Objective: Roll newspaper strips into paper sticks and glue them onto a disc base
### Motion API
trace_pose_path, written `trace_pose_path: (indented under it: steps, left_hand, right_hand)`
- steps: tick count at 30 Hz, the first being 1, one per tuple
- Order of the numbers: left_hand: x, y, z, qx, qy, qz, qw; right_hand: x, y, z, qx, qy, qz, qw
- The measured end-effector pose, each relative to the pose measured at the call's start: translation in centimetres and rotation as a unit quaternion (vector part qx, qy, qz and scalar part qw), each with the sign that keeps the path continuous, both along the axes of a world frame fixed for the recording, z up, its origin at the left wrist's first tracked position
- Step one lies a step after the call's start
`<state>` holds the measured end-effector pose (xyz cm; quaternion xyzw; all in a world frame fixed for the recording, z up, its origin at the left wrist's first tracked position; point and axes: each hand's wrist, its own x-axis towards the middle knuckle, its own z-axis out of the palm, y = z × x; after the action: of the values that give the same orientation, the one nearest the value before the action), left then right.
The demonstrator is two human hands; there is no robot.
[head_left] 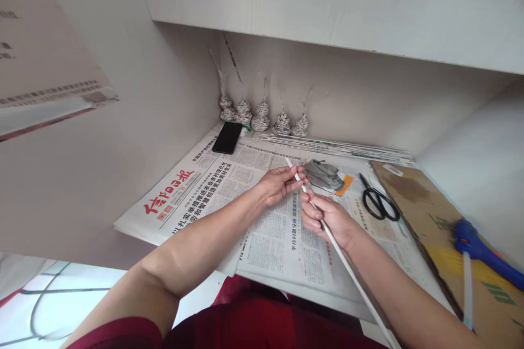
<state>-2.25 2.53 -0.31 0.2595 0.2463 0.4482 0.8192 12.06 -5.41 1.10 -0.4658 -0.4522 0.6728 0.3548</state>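
A long thin white rod (347, 268), which looks like a rolled paper tube, slants from near the middle of the newspaper down past the front edge. Near its upper end, the fingers of my left hand (280, 184) pinch it. Just below, my right hand (326, 217) is wrapped round the same rod, its thumb on top. The two hands are close together above the newspaper (270, 251). Right beyond them lies a crumpled grey item (323, 173), perhaps gloves or cloth, with an orange-edged card (346, 185) under it.
Black scissors (379, 204) lie to the right, beside flat cardboard (434, 218) bearing a blue glue gun (477, 245). Several woven paper gourd shapes (262, 117) stand along the back, with a black phone (227, 138) and rolled paper sticks (339, 147) before them. A shelf board (327, 5) overhangs.
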Motion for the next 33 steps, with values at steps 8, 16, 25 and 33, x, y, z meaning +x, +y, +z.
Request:
trace_pose_path:
  steps: [8, 16, 25, 33]
  left_hand:
    - [-0.1, 0.1, 0.0, 0.007, 0.008, 0.011, 1.000]
    - [-0.2, 0.3, 0.1, -0.012, 0.004, 0.026, 1.000]
    - [-0.3, 0.2, 0.0, -0.001, 0.014, 0.013, 1.000]
    - [-0.3, 0.4, -0.3, 0.006, 0.029, 0.019, 0.999]
  right_hand:
    - [0.6, 0.0, -0.6, 0.154, -0.240, -0.048, 0.957]
    - [0.5, -0.5, -0.9, 0.042, -0.093, -0.006, 0.995]
    - [-0.5, 1.0, -0.5, 0.142, -0.223, -0.035, 0.964]
    - [-0.9, 2.1, -0.9, 0.165, -0.253, -0.073, 0.950]
